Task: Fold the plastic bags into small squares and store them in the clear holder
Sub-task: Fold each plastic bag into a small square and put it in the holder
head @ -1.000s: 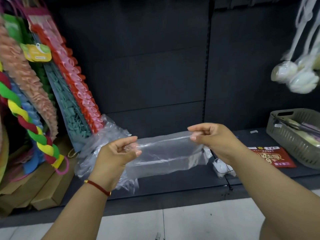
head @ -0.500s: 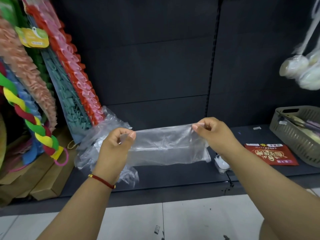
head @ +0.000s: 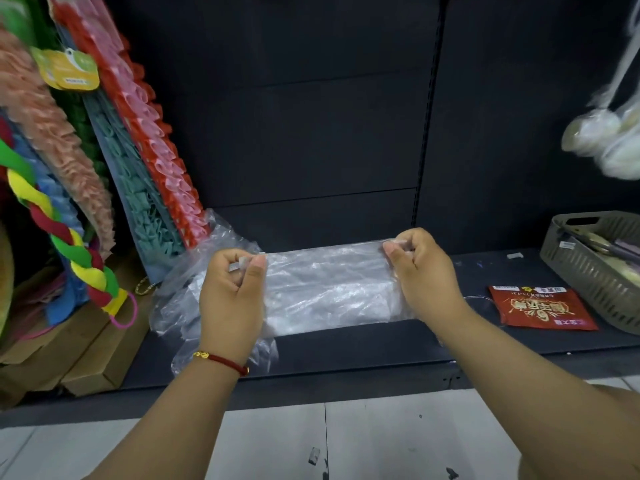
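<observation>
- Head view: both hands are up in front of a dark shelf (head: 346, 348), stretching a clear bag (head: 329, 285) flat between them
- Left hand (head: 233, 292) pinches the bag's top left corner, thumb against curled fingers, with a red bracelet (head: 221, 361) on that wrist
- Right hand (head: 424, 271) does the same at the top right corner, fingers curled in tight round the plastic
- The bag hangs as a wide, fairly short band, looks folded over lengthwise, top edge pulled taut, bottom edge just above the shelf
- Behind the left hand there's a crumpled pile of more clear plastic (head: 180, 299) sitting on the shelf, bits of it poking out under the wrist
- Far left: colourful hanging stuff, incl. a red-yellow-green braid (head: 62, 233) and a red and pink ruffled strip (head: 152, 140)
- Cardboard boxes (head: 93, 355) lie below those
- On the right a red packet (head: 540, 308) lies flat on the shelf, beside a grey basket (head: 595, 271) with some things in it
- White bundles (head: 602, 136) hang top right, blurry
- Can't make out a clear holder for sure anywhere
</observation>
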### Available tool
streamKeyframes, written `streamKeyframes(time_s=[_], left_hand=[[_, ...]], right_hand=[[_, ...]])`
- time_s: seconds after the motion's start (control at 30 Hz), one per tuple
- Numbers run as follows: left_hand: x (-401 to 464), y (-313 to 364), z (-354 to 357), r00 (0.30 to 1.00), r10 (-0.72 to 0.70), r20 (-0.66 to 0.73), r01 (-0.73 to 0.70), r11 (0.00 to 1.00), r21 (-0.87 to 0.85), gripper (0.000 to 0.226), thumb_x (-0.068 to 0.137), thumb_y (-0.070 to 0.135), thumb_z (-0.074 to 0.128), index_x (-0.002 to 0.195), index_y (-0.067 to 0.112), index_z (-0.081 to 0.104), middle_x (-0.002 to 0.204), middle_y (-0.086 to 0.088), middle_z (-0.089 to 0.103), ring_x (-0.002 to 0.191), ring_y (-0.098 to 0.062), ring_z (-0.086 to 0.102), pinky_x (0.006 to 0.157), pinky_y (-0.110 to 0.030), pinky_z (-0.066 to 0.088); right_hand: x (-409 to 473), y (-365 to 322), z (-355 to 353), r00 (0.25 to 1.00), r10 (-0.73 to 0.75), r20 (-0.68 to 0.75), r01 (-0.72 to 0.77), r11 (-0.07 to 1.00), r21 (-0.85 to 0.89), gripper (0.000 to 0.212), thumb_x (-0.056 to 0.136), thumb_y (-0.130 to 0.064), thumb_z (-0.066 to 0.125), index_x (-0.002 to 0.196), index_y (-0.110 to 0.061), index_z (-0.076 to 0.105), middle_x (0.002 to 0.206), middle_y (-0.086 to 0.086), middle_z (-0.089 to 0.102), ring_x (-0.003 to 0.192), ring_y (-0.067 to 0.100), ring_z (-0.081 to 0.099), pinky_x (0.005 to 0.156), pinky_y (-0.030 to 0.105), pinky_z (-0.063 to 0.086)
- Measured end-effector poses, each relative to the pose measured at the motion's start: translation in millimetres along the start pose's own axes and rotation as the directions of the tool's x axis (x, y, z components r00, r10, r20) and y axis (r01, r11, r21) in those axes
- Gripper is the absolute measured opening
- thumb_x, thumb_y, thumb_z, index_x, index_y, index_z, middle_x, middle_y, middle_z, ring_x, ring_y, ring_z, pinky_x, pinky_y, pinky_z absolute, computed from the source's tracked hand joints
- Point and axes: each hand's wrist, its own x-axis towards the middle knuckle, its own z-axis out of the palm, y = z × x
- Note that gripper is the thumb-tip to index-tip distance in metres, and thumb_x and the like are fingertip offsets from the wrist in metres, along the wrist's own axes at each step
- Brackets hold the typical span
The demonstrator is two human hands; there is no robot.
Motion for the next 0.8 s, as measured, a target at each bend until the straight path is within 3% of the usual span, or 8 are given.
streamKeyframes(time_s=[0.13,0.2,0.37,0.43,0.5,0.6,0.67,0.8], left_hand=[[4,-4,-5,0.988,-0.124,-0.095,0.123,0.992,-0.023,0.023,0.095,0.030,0.060,0.114,0.035,0.049,0.060,-0.005,0.051,0.047,-0.018,0.045,0.048,-0.029,0.039],[7,-6,-9,0.980,-0.171,-0.102,0.170,0.985,-0.022,0.034,0.095,0.032,0.059,0.125,0.039,0.045,0.063,-0.007,0.052,0.048,-0.020,0.045,0.049,-0.030,0.040],[12,2,-16,0.966,-0.244,0.083,0.252,0.961,-0.111,0.022,0.096,0.026,0.059,0.109,0.043,0.056,0.055,0.000,0.047,0.044,-0.011,0.041,0.037,-0.020,0.036],[12,4,-24,0.942,-0.219,0.256,0.256,0.959,-0.124,0.018,0.092,0.016,0.064,0.100,0.031,0.067,0.055,0.004,0.049,0.047,-0.009,0.040,0.043,-0.017,0.038],[10,6,-31,0.914,-0.193,0.358,0.235,0.969,-0.079,0.019,0.086,0.005,0.069,0.094,0.021,0.073,0.057,0.011,0.059,0.051,-0.003,0.048,0.050,-0.012,0.042],[11,6,-35,0.921,-0.191,0.340,0.217,0.975,-0.039,0.027,0.079,-0.003,0.072,0.092,0.020,0.073,0.067,0.014,0.069,0.059,0.004,0.057,0.057,-0.009,0.046],[12,4,-36,0.931,-0.192,0.311,0.212,0.977,-0.032,0.031,0.077,-0.005,0.073,0.093,0.022,0.073,0.065,0.018,0.068,0.060,0.004,0.056,0.058,-0.008,0.047],[13,4,-38,0.947,-0.160,0.277,0.157,0.987,0.033,0.033,0.078,-0.006,0.073,0.103,0.014,0.070,0.051,0.024,0.058,0.051,0.008,0.051,0.052,-0.005,0.042]], right_hand=[[1,4,-7,0.971,0.025,0.236,-0.050,0.994,0.100,0.049,0.090,-0.034,0.066,0.122,-0.047,0.031,0.065,0.001,0.048,0.059,0.010,0.049,0.063,0.015,0.045],[2,9,-10,0.925,-0.029,0.380,-0.043,0.983,0.179,0.056,0.085,-0.026,0.074,0.117,-0.056,0.040,0.062,0.007,0.044,0.058,0.016,0.046,0.065,0.021,0.045],[5,12,-12,0.937,-0.060,0.345,-0.018,0.976,0.218,0.025,0.083,-0.016,0.076,0.094,-0.037,0.070,0.080,0.013,0.055,0.066,0.028,0.043,0.068,0.052,0.051],[4,12,-13,0.952,-0.029,0.305,-0.035,0.979,0.201,0.017,0.083,-0.016,0.075,0.091,-0.030,0.073,0.078,-0.001,0.065,0.068,0.034,0.049,0.072,0.058,0.051],[4,12,-14,0.954,-0.003,0.299,-0.064,0.975,0.214,0.013,0.084,-0.015,0.074,0.089,-0.027,0.075,0.071,-0.005,0.066,0.072,0.036,0.053,0.074,0.055,0.052],[4,12,-15,0.946,0.025,0.324,-0.101,0.970,0.222,0.014,0.082,-0.016,0.076,0.092,-0.026,0.076,0.069,-0.003,0.065,0.065,0.029,0.051,0.054,0.030,0.052],[4,11,-15,0.933,0.034,0.358,-0.115,0.971,0.208,0.025,0.075,-0.016,0.082,0.097,-0.027,0.076,0.077,0.000,0.063,0.060,0.022,0.050,0.050,0.028,0.050],[7,12,-11,0.927,0.042,0.372,-0.120,0.974,0.190,0.038,0.072,-0.005,0.083,0.095,-0.033,0.075,0.104,-0.005,0.072,0.093,0.021,0.069,0.088,0.037,0.057]])
